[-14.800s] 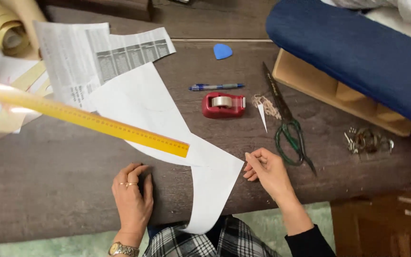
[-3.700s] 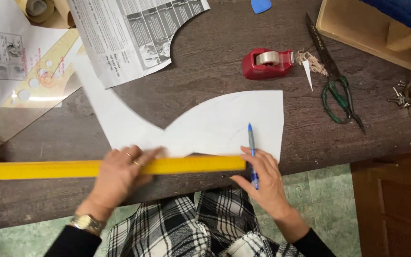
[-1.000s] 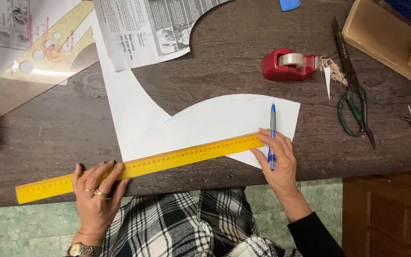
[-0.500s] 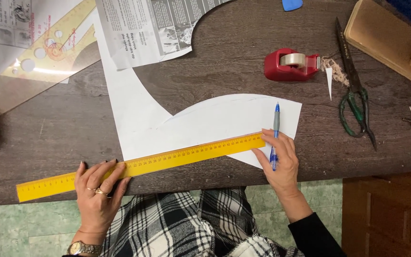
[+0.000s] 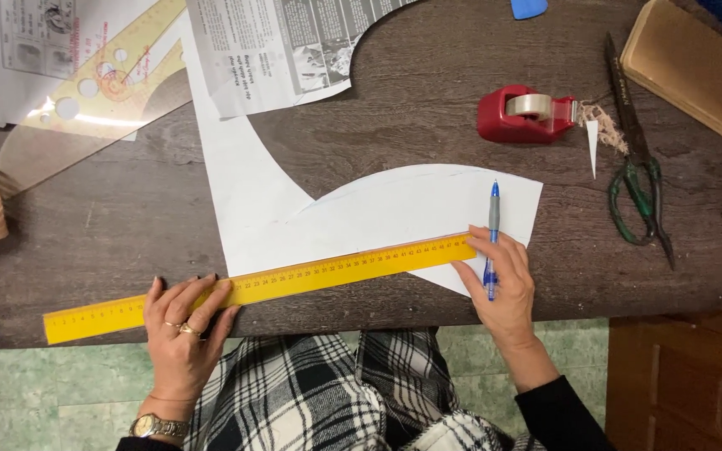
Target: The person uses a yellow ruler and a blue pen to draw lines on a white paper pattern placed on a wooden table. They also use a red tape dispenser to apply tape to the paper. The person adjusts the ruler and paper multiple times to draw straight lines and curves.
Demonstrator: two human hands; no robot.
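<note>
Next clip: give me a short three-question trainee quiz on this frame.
1. True or false: the left hand presses on the yellow ruler.
2. The right hand holds: A) green scissors B) blue pen C) red tape dispenser
3. Fill in: the ruler lies across a white ____ pattern piece.

Key: 1 true; 2 B; 3 paper.

Red tape dispenser beside green-handled scissors, near newspaper.
</note>
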